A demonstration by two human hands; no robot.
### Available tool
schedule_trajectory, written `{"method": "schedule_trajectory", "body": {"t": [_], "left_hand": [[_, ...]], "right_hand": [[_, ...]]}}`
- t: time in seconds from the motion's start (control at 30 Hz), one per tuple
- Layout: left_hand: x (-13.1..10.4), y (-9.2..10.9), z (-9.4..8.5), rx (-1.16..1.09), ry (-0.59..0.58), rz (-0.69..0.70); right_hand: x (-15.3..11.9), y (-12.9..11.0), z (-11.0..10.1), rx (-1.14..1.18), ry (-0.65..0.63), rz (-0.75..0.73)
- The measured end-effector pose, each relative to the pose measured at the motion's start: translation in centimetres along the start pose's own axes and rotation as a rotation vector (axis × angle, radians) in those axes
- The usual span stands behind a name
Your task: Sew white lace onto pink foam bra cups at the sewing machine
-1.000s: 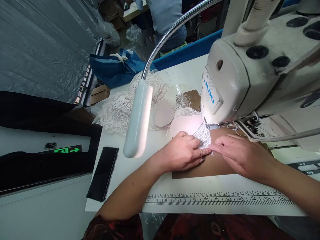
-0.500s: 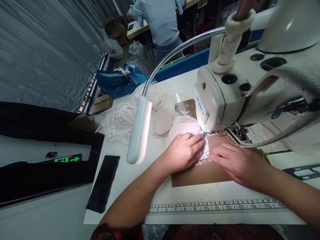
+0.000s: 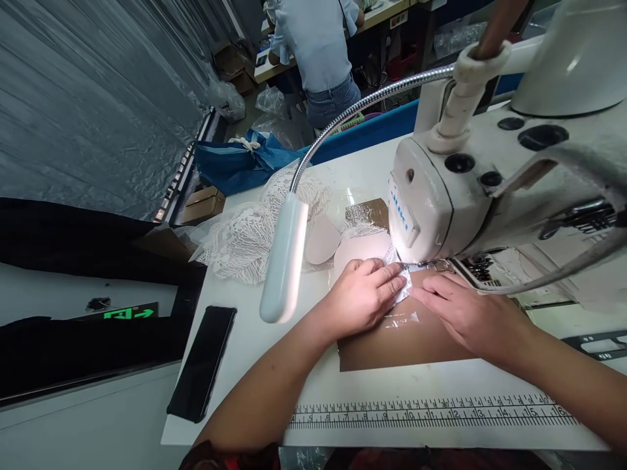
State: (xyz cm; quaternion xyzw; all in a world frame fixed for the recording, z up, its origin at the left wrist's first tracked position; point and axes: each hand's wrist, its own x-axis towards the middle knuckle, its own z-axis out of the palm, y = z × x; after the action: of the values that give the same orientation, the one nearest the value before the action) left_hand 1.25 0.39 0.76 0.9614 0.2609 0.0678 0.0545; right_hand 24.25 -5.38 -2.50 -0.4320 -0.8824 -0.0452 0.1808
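My left hand [image 3: 365, 294] lies flat with fingers stretched out, pressing down a small white lace piece [image 3: 405, 286] just in front of the sewing machine's needle area. The lace's far end runs under the white sewing machine head [image 3: 424, 196]; the needle itself is hard to make out. My right hand [image 3: 470, 313] is closed at the lace's right edge, thumb and fingertips together there. Both hands rest over a brown sheet [image 3: 392, 352] on the table. A pale rounded cup-shaped piece [image 3: 360, 248] lies just beyond my left fingers, partly covered.
A gooseneck lamp [image 3: 284, 261] hangs left of the hands. Behind it are piled cream lace [image 3: 240, 245] and another pale piece [image 3: 322, 239]. A black phone [image 3: 202, 362] lies at left, a printed ruler [image 3: 431, 414] along the front edge. A person [image 3: 318, 52] sits beyond.
The lace piece has shifted away from me toward the needle, so less of it shows. My right hand has moved slightly forward with it. The whole view has shifted a little.
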Motion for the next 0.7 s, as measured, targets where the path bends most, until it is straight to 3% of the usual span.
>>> {"method": "schedule_trajectory", "body": {"t": [0.17,0.33,0.7], "left_hand": [[0.0,-0.2,-0.1,-0.003,-0.018,-0.001],[0.3,-0.4,0.2,0.019,-0.006,-0.039],[0.3,-0.5,0.6,0.136,0.045,-0.109]], "right_hand": [[0.5,-0.3,0.2,-0.122,0.103,0.019],[0.0,0.3,0.6,-0.045,0.010,0.145],[0.2,0.6,-0.2,-0.028,-0.050,0.198]]}}
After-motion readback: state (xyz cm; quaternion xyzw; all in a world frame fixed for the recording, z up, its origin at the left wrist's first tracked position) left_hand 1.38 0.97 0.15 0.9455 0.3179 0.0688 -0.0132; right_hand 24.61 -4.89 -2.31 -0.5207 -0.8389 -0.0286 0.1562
